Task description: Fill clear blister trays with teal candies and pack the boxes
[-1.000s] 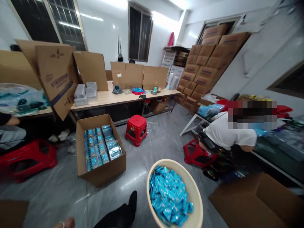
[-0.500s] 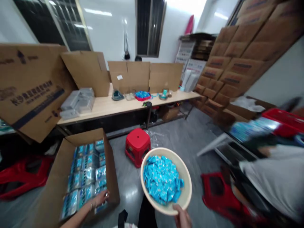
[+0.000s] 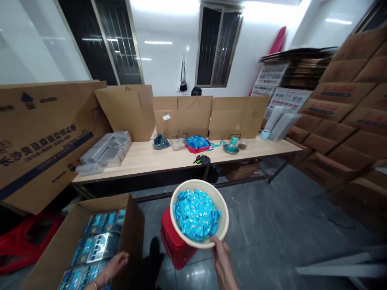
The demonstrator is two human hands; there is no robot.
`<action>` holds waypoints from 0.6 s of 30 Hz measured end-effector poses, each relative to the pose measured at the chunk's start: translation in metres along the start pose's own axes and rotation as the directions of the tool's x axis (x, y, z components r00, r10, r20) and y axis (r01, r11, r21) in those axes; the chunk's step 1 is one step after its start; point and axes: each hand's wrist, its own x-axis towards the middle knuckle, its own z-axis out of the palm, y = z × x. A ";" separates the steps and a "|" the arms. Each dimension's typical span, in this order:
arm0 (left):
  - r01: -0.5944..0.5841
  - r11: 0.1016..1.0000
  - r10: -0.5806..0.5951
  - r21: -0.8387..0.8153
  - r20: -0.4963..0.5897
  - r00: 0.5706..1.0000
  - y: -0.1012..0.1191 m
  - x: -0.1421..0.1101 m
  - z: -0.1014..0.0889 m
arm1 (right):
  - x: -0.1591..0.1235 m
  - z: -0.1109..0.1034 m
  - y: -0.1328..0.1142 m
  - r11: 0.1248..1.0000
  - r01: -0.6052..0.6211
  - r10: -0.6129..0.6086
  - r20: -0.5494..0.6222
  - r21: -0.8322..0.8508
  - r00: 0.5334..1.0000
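Note:
My right hand grips the near rim of a round cream basin, thumb over the edge. The basin is heaped with small shiny blue packets. It hangs over or rests on a red plastic stool; its underside is hidden, so I cannot tell which. My left hand is at the right edge of an open cardboard box, with loosely extended fingers and nothing visible in them. Rows of clear-lidded blue packs fill the box below that hand.
A long table crosses ahead, bearing clear plastic cases, a red tray of blue strips and a metal bowl. Stacked cartons line the right side. Another red stool stands left; a large carton leans above it.
The basin, held by my right hand, has moved forward and left over the red stool. My left hand stays by the box edge. The view has swung left; the co-worker at right is out of view.

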 end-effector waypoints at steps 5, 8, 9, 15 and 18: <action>-0.178 0.969 0.166 -0.170 -0.088 0.982 0.062 0.151 -0.062 | 0.074 0.118 -0.014 0.999 0.047 -0.047 0.067 0.001 0.997; -0.340 0.937 0.314 -0.080 -0.233 0.920 0.111 0.258 -0.092 | 0.112 0.180 -0.014 1.000 0.017 -0.018 0.021 0.012 1.000; -0.384 0.923 0.361 -0.034 -0.275 0.891 0.127 0.290 -0.098 | 0.122 0.197 -0.014 1.000 0.005 -0.005 -0.008 0.022 1.000; -0.600 0.781 0.623 0.173 -0.266 0.735 0.187 0.402 -0.107 | 0.158 0.250 -0.035 0.999 0.035 -0.032 -0.113 0.030 0.993; -0.594 0.788 0.615 0.162 -0.259 0.745 0.190 0.426 -0.108 | 0.174 0.253 -0.065 0.998 0.061 -0.059 -0.242 0.001 0.969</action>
